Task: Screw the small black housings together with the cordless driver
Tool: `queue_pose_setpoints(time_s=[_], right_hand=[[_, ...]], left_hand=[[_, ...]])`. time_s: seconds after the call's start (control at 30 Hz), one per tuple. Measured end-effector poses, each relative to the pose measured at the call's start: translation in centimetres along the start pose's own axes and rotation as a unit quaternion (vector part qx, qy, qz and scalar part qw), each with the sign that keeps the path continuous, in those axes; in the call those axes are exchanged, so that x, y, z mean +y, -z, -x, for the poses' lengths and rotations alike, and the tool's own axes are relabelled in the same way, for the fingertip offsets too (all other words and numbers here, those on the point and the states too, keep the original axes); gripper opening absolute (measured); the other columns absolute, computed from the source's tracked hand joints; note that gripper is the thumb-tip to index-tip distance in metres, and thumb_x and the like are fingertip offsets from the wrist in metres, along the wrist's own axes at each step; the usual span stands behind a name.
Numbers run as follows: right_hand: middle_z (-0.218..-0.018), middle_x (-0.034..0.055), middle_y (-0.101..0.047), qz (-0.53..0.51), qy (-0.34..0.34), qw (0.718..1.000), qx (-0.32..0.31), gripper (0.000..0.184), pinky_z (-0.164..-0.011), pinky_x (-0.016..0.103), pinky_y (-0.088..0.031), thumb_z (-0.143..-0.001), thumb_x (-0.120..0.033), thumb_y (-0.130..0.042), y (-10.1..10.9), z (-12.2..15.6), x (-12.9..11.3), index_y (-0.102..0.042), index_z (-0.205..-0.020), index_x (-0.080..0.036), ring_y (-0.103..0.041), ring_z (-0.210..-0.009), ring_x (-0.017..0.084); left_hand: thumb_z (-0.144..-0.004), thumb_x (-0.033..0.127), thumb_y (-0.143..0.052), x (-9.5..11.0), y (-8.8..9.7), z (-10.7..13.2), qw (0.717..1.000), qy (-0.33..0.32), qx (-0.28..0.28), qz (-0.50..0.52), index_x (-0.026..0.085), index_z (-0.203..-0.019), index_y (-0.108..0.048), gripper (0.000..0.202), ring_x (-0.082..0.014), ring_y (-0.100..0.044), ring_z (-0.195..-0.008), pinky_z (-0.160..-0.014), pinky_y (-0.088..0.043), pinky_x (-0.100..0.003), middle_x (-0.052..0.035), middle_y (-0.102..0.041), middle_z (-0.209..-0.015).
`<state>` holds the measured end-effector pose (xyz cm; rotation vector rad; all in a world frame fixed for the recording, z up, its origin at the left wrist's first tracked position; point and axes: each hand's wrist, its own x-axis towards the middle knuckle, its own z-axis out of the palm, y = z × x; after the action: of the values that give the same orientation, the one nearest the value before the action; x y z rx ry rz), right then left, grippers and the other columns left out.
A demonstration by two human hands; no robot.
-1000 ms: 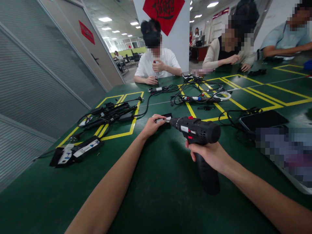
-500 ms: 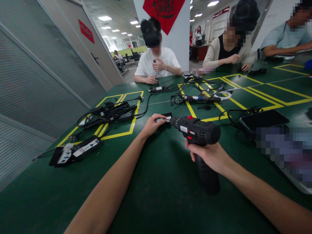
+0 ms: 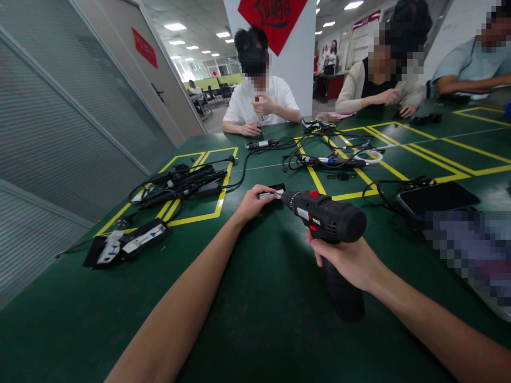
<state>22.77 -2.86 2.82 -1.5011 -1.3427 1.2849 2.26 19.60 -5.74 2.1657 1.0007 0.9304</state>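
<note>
My right hand point(image 3: 346, 259) was wrapped around the handle of a black cordless drill point(image 3: 328, 217), its front toward a small black-and-white piece point(image 3: 280, 193). Piece lay on green table point(image 3: 259, 314), fingers of my left hand point(image 3: 252, 204) against it; pinched or not, I couldn't tell.

ceiling lights point(image 3: 175, 26) bright | table point(image 3: 259, 324) foreground dim | soft shadow below drill point(image 3: 325, 215) | left partition point(image 3: 72, 117) skewed, stretched

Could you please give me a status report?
Right grip closed on drill; left grip at black item by drill's nose; cable bundle off left, apart.
</note>
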Motion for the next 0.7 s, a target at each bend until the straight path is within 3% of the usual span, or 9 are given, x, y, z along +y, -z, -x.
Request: queue_pose_setpoints(time_s=[0.7], right_hand=[[-0.06,-0.0027,-0.056,0.009,0.012,1.0,-0.015,0.004,-0.057,0.027,-0.041,-0.077,-0.02,-0.055,-0.35,0.16,-0.35,-0.057,-0.081,-0.02,-0.053,-0.058,0.014]], left_hand=[[-0.08,0.038,-0.062,0.0,-0.03,-0.08,1.0,0.0,0.004,-0.002,0.022,-0.099,-0.071,0.026,-0.0224,-0.058,-0.105,-0.098,-0.043,-0.038,-0.0056,-0.066,-0.105]])
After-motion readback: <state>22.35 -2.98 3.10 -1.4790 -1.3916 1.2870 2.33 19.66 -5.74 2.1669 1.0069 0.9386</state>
